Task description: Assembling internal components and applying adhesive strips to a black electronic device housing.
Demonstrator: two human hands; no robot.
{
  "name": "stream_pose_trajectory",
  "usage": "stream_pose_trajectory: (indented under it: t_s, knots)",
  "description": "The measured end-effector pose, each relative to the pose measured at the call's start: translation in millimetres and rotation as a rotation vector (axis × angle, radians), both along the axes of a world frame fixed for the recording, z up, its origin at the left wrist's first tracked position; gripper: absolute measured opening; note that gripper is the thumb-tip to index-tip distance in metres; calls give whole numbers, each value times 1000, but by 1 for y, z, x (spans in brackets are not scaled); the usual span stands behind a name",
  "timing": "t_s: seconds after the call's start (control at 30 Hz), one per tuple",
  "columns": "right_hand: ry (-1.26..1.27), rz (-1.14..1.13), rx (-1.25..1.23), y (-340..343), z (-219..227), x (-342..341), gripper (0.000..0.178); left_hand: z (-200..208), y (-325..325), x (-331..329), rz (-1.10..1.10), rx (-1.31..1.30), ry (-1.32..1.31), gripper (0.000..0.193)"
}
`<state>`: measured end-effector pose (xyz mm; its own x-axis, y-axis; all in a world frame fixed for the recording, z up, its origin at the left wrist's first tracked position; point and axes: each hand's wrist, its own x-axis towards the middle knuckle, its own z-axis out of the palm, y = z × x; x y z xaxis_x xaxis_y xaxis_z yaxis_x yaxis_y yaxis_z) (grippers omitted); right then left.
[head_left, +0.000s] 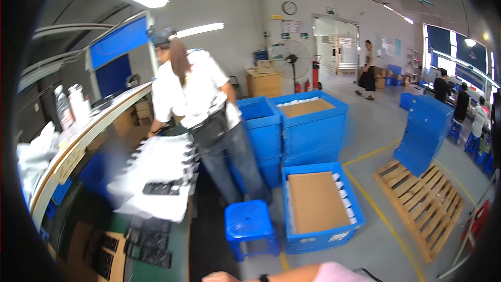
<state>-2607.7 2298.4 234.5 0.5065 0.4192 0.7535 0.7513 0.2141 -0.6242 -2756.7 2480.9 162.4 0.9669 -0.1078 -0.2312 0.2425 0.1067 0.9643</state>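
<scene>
Only the back of my right hand [219, 277] shows at the lower edge, cut off by the frame, with a dark band [263, 278] at the wrist and a pink sleeve [338, 272] behind it. Its fingers are hidden, so whether it holds anything does not show. My left hand is out of view. Nearest the right hand stands a blue plastic stool [250, 223]. To the left, flat black parts [151, 243] lie on a green bench top [180, 232]. Beyond them, white sheets [154, 206] carry another black piece [163, 187].
A co-worker [198, 94] in a white shirt leans over the bench's far end. Blue crates [313, 125] stand behind the stool; a nearer crate [323, 244] holds cardboard [318, 203]. A wooden pallet [422, 203] lies right, beneath a tall blue crate stack [424, 130]. Bottles [63, 107] stand on a shelf.
</scene>
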Motion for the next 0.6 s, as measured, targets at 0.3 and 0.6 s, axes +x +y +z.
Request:
stream_pose_trajectory:
  t_s: [0.3,0.6]
  knots:
    - [1049,-304,-272,-317,20,-22,20,142,-391,218,-1354,55,-127,41]
    - [884,-1576,-412,-581,-111,-105,17,24,-591,346,-926,316,-35,22]
